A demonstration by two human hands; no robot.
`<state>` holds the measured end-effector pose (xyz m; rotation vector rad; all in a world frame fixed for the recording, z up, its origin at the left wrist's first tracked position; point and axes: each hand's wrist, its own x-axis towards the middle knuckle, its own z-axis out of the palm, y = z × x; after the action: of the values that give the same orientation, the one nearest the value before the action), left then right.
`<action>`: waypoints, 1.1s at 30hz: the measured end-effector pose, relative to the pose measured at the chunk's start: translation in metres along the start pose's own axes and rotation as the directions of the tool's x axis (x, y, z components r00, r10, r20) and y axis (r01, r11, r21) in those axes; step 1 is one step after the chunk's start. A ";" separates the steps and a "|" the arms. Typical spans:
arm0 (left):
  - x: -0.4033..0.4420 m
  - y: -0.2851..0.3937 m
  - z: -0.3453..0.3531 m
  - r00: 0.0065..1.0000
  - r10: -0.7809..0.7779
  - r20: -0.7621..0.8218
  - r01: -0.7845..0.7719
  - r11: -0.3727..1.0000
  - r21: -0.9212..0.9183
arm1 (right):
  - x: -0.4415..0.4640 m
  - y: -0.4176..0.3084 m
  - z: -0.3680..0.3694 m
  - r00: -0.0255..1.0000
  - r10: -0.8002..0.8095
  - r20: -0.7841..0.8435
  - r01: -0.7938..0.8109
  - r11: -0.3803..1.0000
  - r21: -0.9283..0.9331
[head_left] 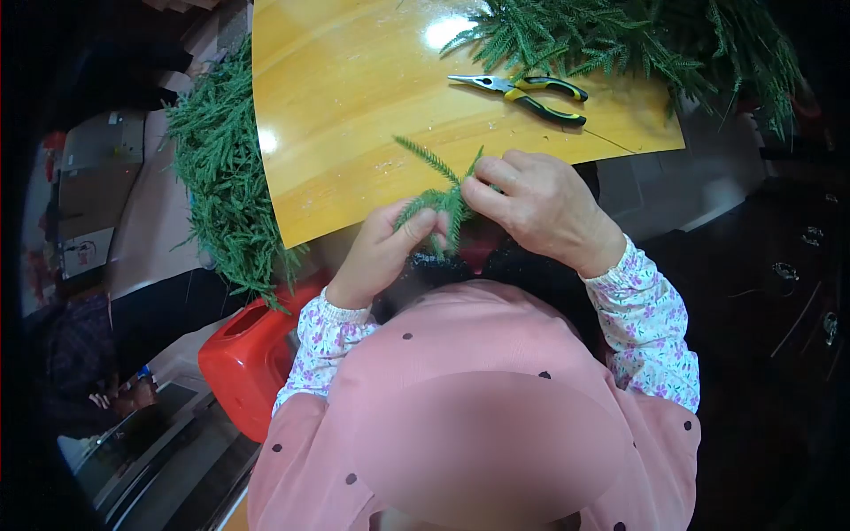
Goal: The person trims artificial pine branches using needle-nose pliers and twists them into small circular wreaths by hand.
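Between my two hands, just off the near edge of the table, is a small green artificial-looking fir sprig with several needled tips. My left hand pinches its lower left part between thumb and fingers. On the other side, my right hand has its fingers closed on the upper right of the sprig; whatever else its fingertips grip is hidden. Long-nose pliers with black and yellow handles lie on the table beyond my right hand, touched by neither hand.
The yellow wood-grain table carries a heap of green sprigs at its far right. A large pile of similar greenery stands along its left side. A red plastic stool is at lower left. Another person's hand shows at far left.
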<state>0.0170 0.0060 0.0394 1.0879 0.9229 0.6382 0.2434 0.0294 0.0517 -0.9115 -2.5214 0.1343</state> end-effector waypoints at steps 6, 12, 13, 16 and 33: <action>0.001 0.001 -0.007 0.999 -0.028 -0.035 0.040 0.907 0.418 | 0.009 -0.005 -0.001 0.994 -0.108 -0.029 0.106 0.991 -0.081; 0.004 -0.012 0.000 0.993 0.105 -0.046 -0.055 0.792 0.608 | 0.016 -0.011 0.010 0.975 -0.223 0.017 0.223 0.963 -0.148; 0.004 -0.013 0.000 0.998 0.040 -0.053 -0.005 0.839 0.544 | 0.016 -0.009 0.011 0.973 -0.229 0.027 0.230 0.963 -0.138; 0.003 -0.015 -0.003 0.992 -0.099 -0.075 0.116 0.951 0.287 | 0.020 0.004 0.005 0.982 -0.184 -0.046 0.185 0.983 0.000; 0.001 -0.009 -0.019 0.978 -0.027 -0.206 -0.063 0.905 -0.420 | -0.012 0.075 0.015 0.919 0.364 -0.153 -0.394 0.874 -0.284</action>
<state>0.0003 0.0121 0.0272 0.6456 0.8969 0.9331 0.2882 0.0809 0.0157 -1.4994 -2.2812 -0.1877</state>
